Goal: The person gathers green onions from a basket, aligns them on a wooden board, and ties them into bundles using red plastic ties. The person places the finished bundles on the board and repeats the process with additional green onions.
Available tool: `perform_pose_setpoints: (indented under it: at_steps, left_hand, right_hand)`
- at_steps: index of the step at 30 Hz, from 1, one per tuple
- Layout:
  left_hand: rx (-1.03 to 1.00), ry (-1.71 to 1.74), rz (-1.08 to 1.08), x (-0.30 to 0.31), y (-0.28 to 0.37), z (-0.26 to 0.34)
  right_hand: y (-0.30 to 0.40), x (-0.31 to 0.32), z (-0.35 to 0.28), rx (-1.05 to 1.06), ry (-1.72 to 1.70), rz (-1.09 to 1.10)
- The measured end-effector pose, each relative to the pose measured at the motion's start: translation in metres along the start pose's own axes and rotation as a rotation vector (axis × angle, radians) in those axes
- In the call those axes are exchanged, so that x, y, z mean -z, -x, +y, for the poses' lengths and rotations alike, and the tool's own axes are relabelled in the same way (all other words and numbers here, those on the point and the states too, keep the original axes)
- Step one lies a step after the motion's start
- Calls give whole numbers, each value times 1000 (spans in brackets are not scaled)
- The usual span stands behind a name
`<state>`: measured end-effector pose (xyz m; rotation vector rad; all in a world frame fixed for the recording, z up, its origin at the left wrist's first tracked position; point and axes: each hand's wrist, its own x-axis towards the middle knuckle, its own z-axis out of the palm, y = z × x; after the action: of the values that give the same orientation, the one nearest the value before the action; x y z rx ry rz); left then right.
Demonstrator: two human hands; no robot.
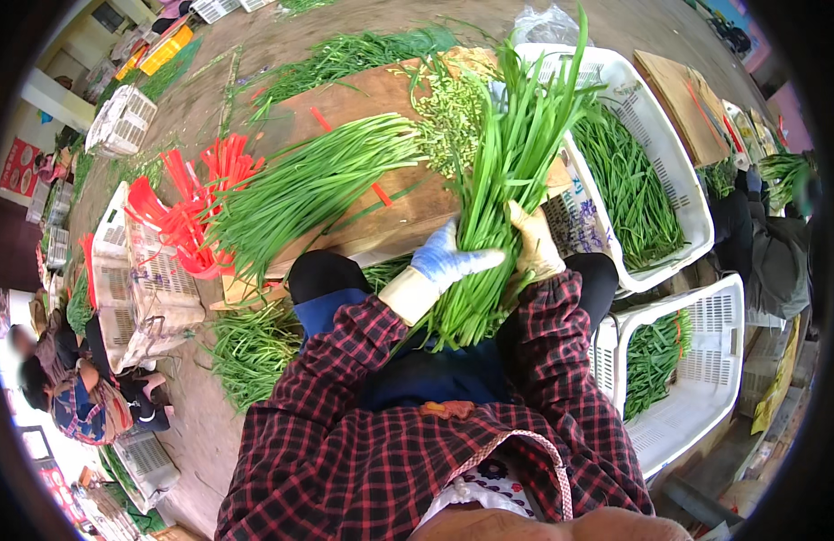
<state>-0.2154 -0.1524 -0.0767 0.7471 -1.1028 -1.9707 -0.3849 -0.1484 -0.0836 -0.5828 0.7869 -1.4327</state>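
Observation:
A thick bunch of garlic chives (pixel 504 162) stands slanted over my lap, leaf tips away from me. My left hand (pixel 447 260), in a blue-and-white glove, clasps its left side with the thumb across the front. Against the other side presses my right hand (pixel 537 237), in a pale, stained glove. Beyond my knees is a wooden board (pixel 369 88), where a second bundle of chives (pixel 336 172) lies across a red strip (pixel 381 194). Pale green trimmings (pixel 450 111) are heaped on the board beside the held bunch.
White plastic crates (pixel 702 223) (pixel 717 338) with chives stand at my right. Red strips (pixel 180 203) drape over a white crate (pixel 163 287) at left. Loose greens (pixel 254 345) lie by my left leg. People (pixel 96 399) sit at both sides.

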Motion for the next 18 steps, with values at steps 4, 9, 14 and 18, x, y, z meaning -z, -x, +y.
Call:
perform_pose_setpoints:
  at_steps: [4,9,14,18]
  left_hand:
    - [-170,57,-63,-17,-26,46]
    - [-338,-41,-107,-44,-49,145]
    - [-330,-628,-46,-28,-67,185]
    - [-72,50,-72,26,-122,126]
  right_hand:
    - [6,-68,-51,326,262,-75]
    - [-20,-113,-126,476,536,-69]
    - [-42,-132,-150,458,589,-316]
    - [-86,-76,-99,504,734,-323]
